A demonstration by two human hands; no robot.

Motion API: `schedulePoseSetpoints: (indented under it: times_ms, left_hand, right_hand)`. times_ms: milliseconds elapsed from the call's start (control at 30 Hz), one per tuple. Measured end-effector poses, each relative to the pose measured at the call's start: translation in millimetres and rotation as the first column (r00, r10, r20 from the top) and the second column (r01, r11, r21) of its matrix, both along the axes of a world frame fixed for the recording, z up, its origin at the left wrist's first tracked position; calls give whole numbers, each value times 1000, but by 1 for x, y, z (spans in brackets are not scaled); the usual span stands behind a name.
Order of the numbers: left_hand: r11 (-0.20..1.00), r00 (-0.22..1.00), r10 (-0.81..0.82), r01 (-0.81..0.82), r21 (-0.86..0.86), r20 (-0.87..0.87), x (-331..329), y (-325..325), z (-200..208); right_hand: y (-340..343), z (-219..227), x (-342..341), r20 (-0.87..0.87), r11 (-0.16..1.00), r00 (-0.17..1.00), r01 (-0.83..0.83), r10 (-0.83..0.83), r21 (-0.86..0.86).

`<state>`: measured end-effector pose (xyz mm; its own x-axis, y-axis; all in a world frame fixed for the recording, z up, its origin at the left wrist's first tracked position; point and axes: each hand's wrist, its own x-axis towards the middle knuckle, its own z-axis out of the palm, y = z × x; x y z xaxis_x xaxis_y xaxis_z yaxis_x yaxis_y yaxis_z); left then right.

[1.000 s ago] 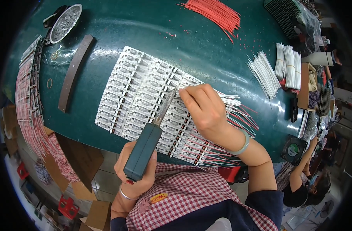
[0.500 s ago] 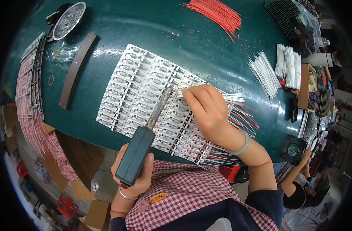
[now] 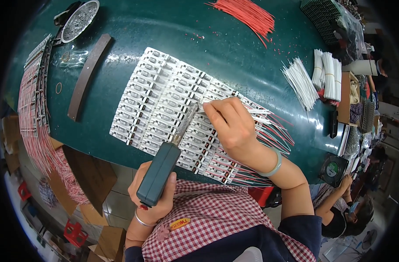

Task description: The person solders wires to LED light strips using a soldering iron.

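Observation:
My left hand (image 3: 163, 204) is wrapped around a dark green soldering gun (image 3: 159, 172). The gun's long metal barrel (image 3: 183, 124) slants up over a panel of small white sockets (image 3: 162, 105) set in rows. Near the barrel's tip, my right hand (image 3: 234, 129) pinches white wires (image 3: 259, 112), whose far ends stick out to the right of the hand. Its fingertips sit low over the panel, and the exact contact there is too small to make out. Red and white wires (image 3: 247, 174) trail from the sockets along the panel's right side.
Loose red wires (image 3: 247, 17) lie at the far edge, white wire bundles (image 3: 300, 83) to the right. A brown curved strip (image 3: 88, 78), a metal bowl (image 3: 80, 21) and wired panels (image 3: 33, 96) are on the left. A small black fan (image 3: 334, 169) stands at right, near a co-worker's arm (image 3: 335, 196).
The soldering gun has shifted slightly up and to the right. My right hand has moved a little left, and the white wires beside it now look more spread out.

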<state>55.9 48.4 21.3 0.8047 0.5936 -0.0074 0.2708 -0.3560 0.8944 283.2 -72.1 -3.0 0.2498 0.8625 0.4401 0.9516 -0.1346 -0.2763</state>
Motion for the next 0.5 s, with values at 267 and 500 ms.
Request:
schedulePoseSetpoints:
  times_ms: [267,500]
  left_hand:
    - [1000,1000,12,-12,8,-4,4,-4,-1]
    - [1000,999,18,-19,19,33,-3,-5,-7]
  right_hand:
    - [-1,0,-1,2,1000,1000,-1,1,-26]
    - [1,1,-2,-2,999,1000,26,-26,-28]
